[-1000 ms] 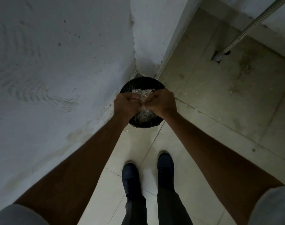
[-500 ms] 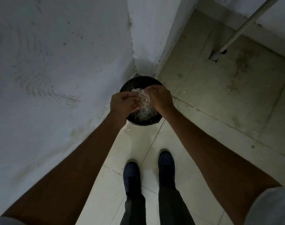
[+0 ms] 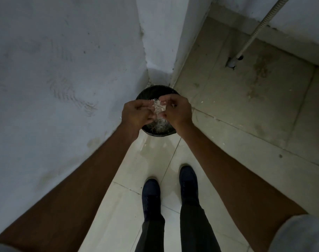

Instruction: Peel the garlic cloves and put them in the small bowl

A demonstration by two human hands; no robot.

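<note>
Pale, papery garlic skins [image 3: 158, 108] are bunched between the fingers of both hands. The left hand [image 3: 136, 113] curls its fingers [image 3: 143, 104] in on the clump from one side. The right hand [image 3: 177, 111] closes its fingers [image 3: 168, 99] on it from the other side. Both hands show only their backs and knuckles, so the fingertips and the inner part of the clump are hidden. Whether a clove lies inside the skins cannot be told.

The clump hangs directly over a black bin [image 3: 155, 90], which stands on the floor in the corner of the wall [image 3: 64, 70]. The hands cover the bin's middle and most of its side rims. Between and below the wrists, a heap of skins [image 3: 160, 124] shows inside it, dim and hard to make out in detail.

A few small pale flecks lie on the tiled floor [image 3: 246, 110] near the bin. A ribbed metal hose [image 3: 253, 33] slants down to the floor at the upper right, its top cut off by the frame edge. Two dark shoes [image 3: 151, 190] stand well short of the bin. The pale sleeves are cropped at both bottom corners.
</note>
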